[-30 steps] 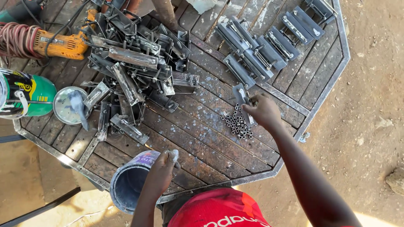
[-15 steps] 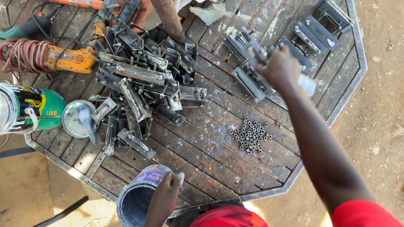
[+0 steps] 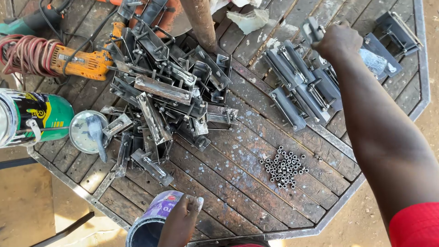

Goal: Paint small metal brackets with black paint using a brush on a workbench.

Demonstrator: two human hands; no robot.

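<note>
Gripping a grey metal bracket [image 3: 313,30] in closed fingers, the right hand [image 3: 337,40] is held over the far end of the bracket row [image 3: 299,93] on the slatted metal table [image 3: 238,183]. The left hand [image 3: 179,220] is curled over the rim of a paint can [image 3: 148,223] at the table's near edge. A cluster of small nuts [image 3: 283,167] is seen between both, with a heap of brackets [image 3: 169,98] left of it.

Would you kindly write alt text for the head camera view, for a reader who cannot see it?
Seen from above, the right hand grips a grey metal bracket over a row of similar brackets on a slatted wooden table. The left hand rests on a paint can at the near edge, beside a cluster of small metal nuts and a heap of brackets.
</note>
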